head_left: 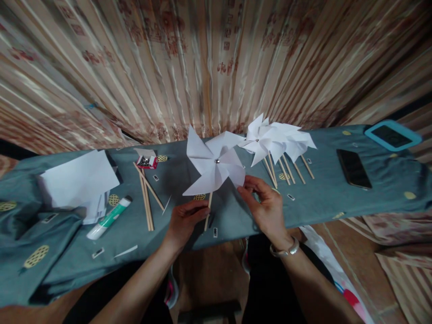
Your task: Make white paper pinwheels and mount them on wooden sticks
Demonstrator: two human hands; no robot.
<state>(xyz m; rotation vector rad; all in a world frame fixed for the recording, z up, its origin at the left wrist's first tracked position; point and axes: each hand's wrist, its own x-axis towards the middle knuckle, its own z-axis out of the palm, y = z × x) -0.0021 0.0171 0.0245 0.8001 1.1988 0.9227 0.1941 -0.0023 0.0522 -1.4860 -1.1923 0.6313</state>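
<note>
A white paper pinwheel (205,157) with a silver pin at its centre is held upright over the table, facing me. My left hand (184,220) pinches its wooden stick (209,207) just below the paper blades. With thumb and fingers, my right hand (266,204) grips the tip of the pinwheel's lower right blade. Several more white pinwheels (261,137) lie overlapped at the back right, their sticks pointing towards me. Loose wooden sticks (147,202) lie left of my left hand, beside a small red box of metal pins (147,161).
On the left are a stack of white paper (81,173) and a green and white glue stick (110,218). Paper slivers (126,251) lie near the front edge. A black phone (353,168) and a blue-framed tablet (393,135) rest on the right. A curtain (202,67) hangs behind the cloth-covered table.
</note>
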